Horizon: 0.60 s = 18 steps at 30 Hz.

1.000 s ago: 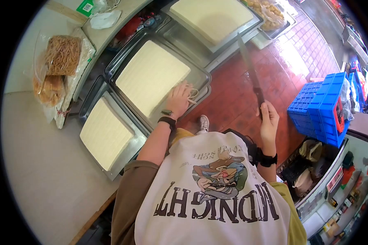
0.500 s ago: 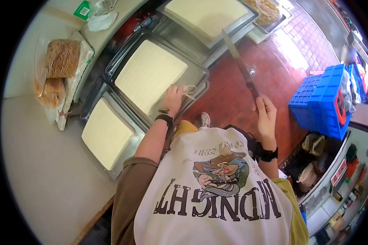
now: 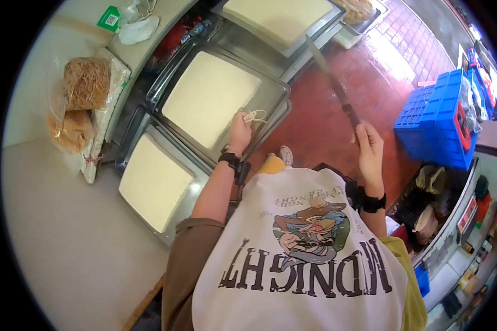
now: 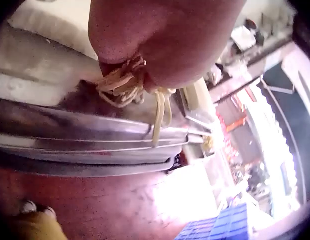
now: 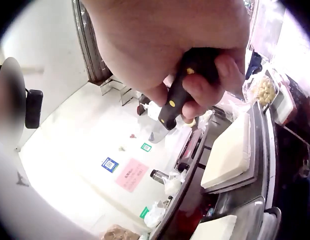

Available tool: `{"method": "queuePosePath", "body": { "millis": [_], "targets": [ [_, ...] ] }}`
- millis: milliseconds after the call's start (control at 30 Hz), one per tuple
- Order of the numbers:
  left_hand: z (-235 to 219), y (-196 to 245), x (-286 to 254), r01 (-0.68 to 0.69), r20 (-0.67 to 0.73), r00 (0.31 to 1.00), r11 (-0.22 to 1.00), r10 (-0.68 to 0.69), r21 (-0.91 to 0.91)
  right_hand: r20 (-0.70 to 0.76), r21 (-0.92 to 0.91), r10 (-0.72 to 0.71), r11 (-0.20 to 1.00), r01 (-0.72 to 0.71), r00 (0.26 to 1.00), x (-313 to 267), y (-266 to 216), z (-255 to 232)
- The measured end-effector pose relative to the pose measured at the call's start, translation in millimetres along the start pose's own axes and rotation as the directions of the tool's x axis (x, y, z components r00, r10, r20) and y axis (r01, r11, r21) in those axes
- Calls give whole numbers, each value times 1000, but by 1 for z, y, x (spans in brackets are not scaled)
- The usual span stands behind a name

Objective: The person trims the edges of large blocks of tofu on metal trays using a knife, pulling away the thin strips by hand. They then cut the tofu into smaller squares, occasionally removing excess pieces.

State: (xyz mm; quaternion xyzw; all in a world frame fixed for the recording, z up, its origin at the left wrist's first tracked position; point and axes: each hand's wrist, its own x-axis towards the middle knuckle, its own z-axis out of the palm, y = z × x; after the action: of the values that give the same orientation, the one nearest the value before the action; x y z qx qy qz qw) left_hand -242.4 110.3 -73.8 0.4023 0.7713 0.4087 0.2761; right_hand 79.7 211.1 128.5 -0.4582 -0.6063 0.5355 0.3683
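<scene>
My left hand point(image 3: 240, 134) has its fingers curled round a small bundle of cream-coloured strips point(image 3: 255, 116), just over the near right corner of the middle tofu slab point(image 3: 210, 94). Loose ends of the strips point(image 4: 160, 112) dangle from the fingers in the left wrist view. That slab lies on a metal tray point(image 3: 273, 91). Over on the right, my right hand point(image 3: 371, 151) grips a long knife point(image 3: 334, 83) above the red floor, blade slanting up and away. Its black handle point(image 5: 177, 95) with brass rivets shows between the fingers in the right wrist view.
Another tofu slab point(image 3: 154, 182) sits nearer on the left, and a third tofu slab point(image 3: 276, 16) at the far end. Bagged brown strips point(image 3: 87, 83) lie on a white block at left. Blue crates point(image 3: 433, 118) stand on the right, beyond the red tiled floor point(image 3: 309, 121).
My left hand has gone from lying spread at the slab's edge to curled fingers holding the strips. The knife has swung a little, staying in my right hand.
</scene>
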Motion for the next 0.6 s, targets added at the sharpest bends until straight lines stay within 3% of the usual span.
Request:
{"method": "queuePosePath", "body": {
  "millis": [33,67,100,133,167,233,300,367,433,500,533,600],
  "targets": [
    [-4,-1,0,-11,12,1000,1000,11,8,-7,-11,-16,1000,16,1000,-2,-3,-1],
    [-5,0,-3,160,35,987,955,-156,-249,-27,9,-5,1000,5,1000,-4,-7,-1],
    [-11,18,-6,317,101,946,817,-307,-482,-41,7,-10,1000,10,999,-5,-11,-2],
    [-21,37,-10,395,186,912,661,-365,-638,-63,12,5,1000,-4,998,-7,-14,-3],
    [-24,40,-10,396,194,913,659,-359,-639,-82,15,21,1000,-19,996,-8,-17,-5],
    [-32,50,-10,392,278,904,371,-326,-842,-99,-9,18,1000,-19,995,-7,-16,-10],
    [-36,50,-12,407,292,896,355,-334,-842,-111,-30,30,999,-33,993,-10,-16,-14],
    [-40,40,-7,381,326,912,218,-248,-899,-146,-31,84,996,-90,986,-10,-20,-20],
    [-44,42,-6,355,294,921,241,-256,-903,-140,4,80,997,-80,987,-7,-13,-30],
    [-46,36,-6,273,217,931,166,-295,-948,-129,48,75,996,-69,989,0,-5,-42],
    [-48,34,-5,275,236,919,86,-316,-957,-144,43,78,996,-73,986,4,-1,-49],
    [-50,37,-15,309,263,895,75,-361,-948,-152,51,82,996,-75,985,13,4,-64]
  ]
}}
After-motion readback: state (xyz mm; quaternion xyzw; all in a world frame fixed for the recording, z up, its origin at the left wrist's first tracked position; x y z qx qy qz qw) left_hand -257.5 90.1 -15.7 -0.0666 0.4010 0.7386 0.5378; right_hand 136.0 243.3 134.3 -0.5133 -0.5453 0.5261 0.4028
